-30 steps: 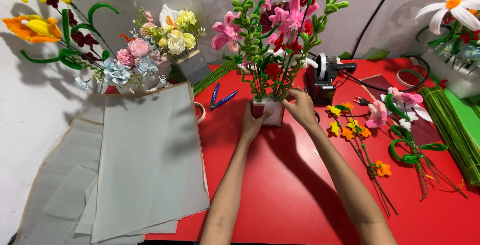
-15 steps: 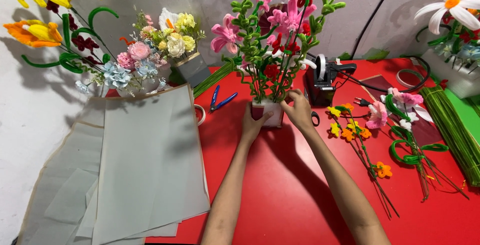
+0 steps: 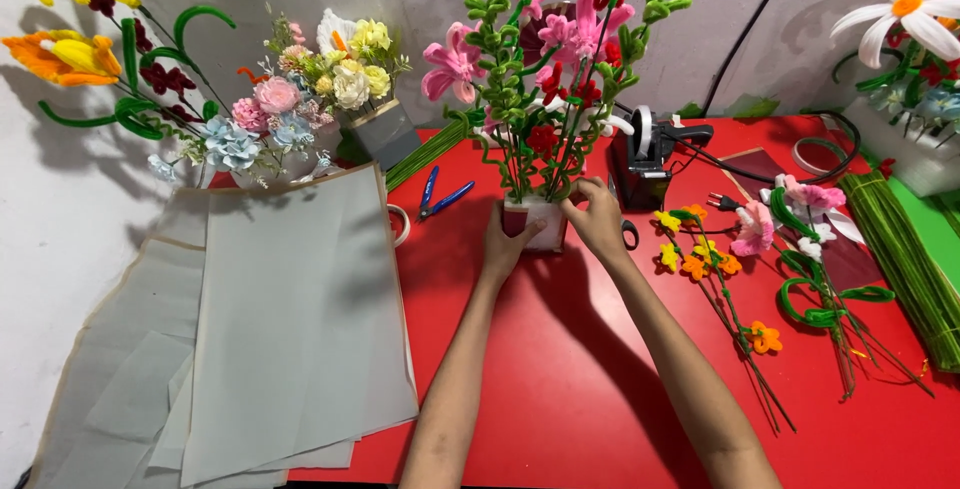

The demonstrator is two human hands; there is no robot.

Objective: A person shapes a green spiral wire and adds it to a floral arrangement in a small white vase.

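A small white square pot (image 3: 545, 224) stands on the red table (image 3: 560, 369), filled with pipe-cleaner flowers (image 3: 545, 59) in pink, red and green. My left hand (image 3: 505, 244) clasps the pot's left side. My right hand (image 3: 597, 217) rests on its right upper edge, fingers at the base of the green stems.
Grey paper sheets (image 3: 270, 319) cover the table's left part. Behind them stand two bouquets (image 3: 300, 89). Blue pliers (image 3: 440, 197) lie left of the pot, a black tape dispenser (image 3: 650, 154) right behind it. Loose flower stems (image 3: 740, 279) and green wires (image 3: 905, 249) lie to the right.
My right hand has shifted slightly along the pot's rim by the stems. The left hand and the pot stay where they were.
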